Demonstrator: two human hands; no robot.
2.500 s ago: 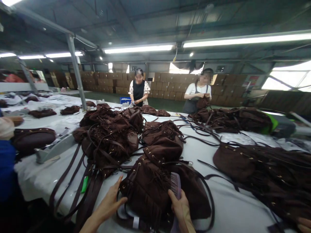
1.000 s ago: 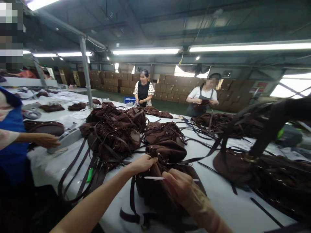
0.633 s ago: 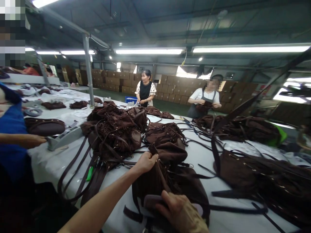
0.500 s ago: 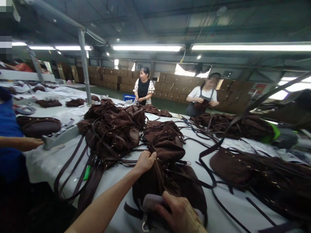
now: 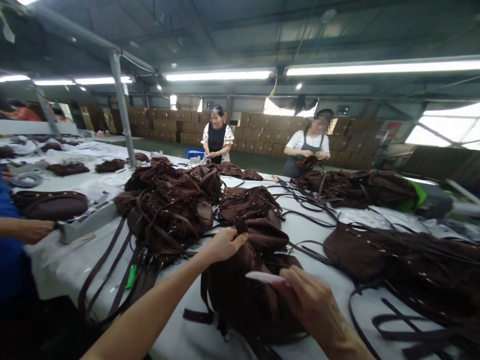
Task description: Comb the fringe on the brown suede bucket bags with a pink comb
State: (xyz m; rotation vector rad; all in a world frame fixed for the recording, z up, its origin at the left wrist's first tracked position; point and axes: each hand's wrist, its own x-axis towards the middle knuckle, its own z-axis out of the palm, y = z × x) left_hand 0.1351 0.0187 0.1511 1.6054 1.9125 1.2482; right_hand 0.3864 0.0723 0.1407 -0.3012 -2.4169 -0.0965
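Note:
A dark brown fabric bag [image 5: 240, 295] stands on the white table in front of me. My left hand [image 5: 226, 243] pinches its upper edge and holds it up. At its right side my right hand [image 5: 309, 295] grips a pale, flat, rounded tool [image 5: 263, 277], seen nearly edge-on against the bag; its exact kind I cannot make out. Straps hang from the bag's lower left. Just behind it lies another brown bag [image 5: 249, 202], and a heap of fringed brown bags [image 5: 168, 200] spreads to the left.
More brown bags [image 5: 375, 255] with long straps lie at right. A green-handled item [image 5: 131, 276] rests among straps at left. A co-worker's hand [image 5: 37, 231] is by a grey fixture [image 5: 90, 222]. Two people stand across the table before stacked cartons [image 5: 258, 132].
My right hand has risen and moved right with the pale tool, which has turned from its broad face to its edge. The left hand keeps its hold, and the bag has shifted shape slightly.

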